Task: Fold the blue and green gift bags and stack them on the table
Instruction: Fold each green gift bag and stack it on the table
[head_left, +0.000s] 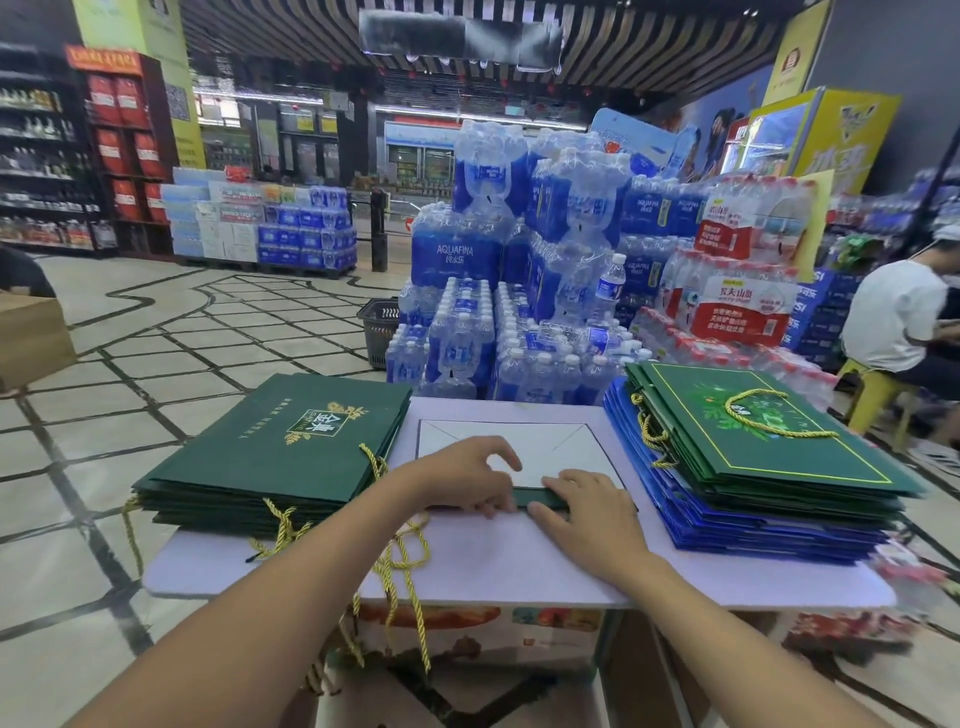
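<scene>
L hand (467, 478) holds, R hand (587, 514) presses green bag (535, 497) edge; white inside up.

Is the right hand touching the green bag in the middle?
Touching. The head view shows the right hand lying flat on the folded green edge of the gift bag.

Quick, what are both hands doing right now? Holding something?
Left hand: fingers curled, pinching the green gift bag's folded edge.
Right hand: open, pressing flat on the same bag.
</scene>
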